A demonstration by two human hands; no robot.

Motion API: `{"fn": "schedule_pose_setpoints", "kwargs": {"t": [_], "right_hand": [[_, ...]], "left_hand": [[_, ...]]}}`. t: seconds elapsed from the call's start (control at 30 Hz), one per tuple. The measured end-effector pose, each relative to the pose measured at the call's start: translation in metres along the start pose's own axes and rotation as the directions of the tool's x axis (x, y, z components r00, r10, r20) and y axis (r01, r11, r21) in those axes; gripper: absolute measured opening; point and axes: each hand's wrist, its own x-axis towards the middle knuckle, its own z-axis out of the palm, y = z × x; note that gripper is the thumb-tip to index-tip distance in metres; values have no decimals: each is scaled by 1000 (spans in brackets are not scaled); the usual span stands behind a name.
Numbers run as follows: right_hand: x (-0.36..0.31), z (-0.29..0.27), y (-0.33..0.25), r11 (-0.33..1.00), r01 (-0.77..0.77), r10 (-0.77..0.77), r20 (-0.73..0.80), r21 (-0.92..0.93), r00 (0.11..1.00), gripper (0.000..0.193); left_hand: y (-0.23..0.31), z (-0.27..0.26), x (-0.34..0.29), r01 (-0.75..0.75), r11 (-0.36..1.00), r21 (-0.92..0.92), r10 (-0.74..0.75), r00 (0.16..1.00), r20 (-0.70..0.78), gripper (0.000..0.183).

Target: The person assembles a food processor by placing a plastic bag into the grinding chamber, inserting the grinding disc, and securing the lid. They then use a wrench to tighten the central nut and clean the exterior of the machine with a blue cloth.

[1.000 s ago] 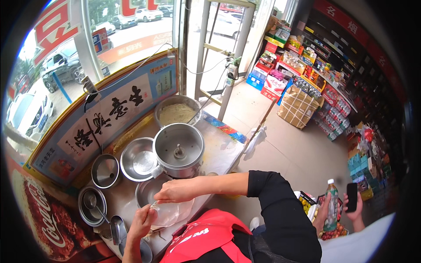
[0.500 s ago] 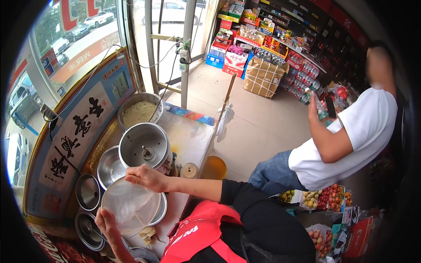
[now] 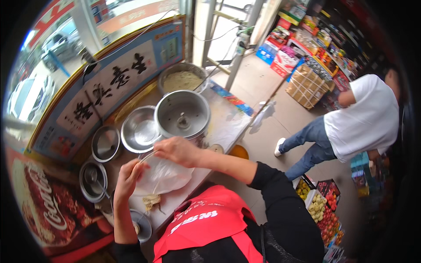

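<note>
Both my hands grip the thin rim of a round strainer with a loose, translucent white mesh (image 3: 164,177). My left hand (image 3: 127,177) pinches the rim on its left side; my right hand (image 3: 180,151) is closed round its far edge, quite close to the left. The mesh sags over the near part of the worktop, hiding what lies beneath. Just beyond stand a deep metal drum (image 3: 182,109) with a central spindle and a wide, shiny steel bowl (image 3: 141,129). A wadded tan cloth (image 3: 151,201) lies beside the mesh.
Left are a steel bowl (image 3: 106,143) and another bowl (image 3: 93,186) with a ladle. Pale, coarse mash fills a basin (image 3: 182,81) at the back. A framed sign (image 3: 109,79) borders the table. Rightward stand a yellow bucket (image 3: 239,152), a person (image 3: 362,118) and fruit boxes (image 3: 322,208).
The strainer has swung from nearly face-on to edge-on, and my hands have come closer together on its rim. My view has shifted left and down. The other person has turned away.
</note>
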Motion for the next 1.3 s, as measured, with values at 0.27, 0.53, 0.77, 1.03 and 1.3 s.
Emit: {"fn": "schedule_pose_setpoints", "kwargs": {"t": [0.27,0.53,0.77,1.03,1.3], "right_hand": [[30,-26,-23,991,-99,59,352,96,934,19],[48,-18,-34,998,-3,-37,581,69,813,17],[51,-3,-24,979,-32,-42,351,201,935,27],[15,37,18,694,-393,387,148,604,910,43],[37,26,-9,988,147,-156,330,52,931,26]], "left_hand": [[-12,0,-5,98,990,-98,-86,988,128,43],[-6,10,-22,116,984,-136,-102,989,107,43],[-2,5,-21,-73,991,-108,46,972,-229,44],[-6,-42,-31,-35,999,35,45,941,-336,43],[-4,-7,-14,-2,931,365,54,990,-133,37]]}}
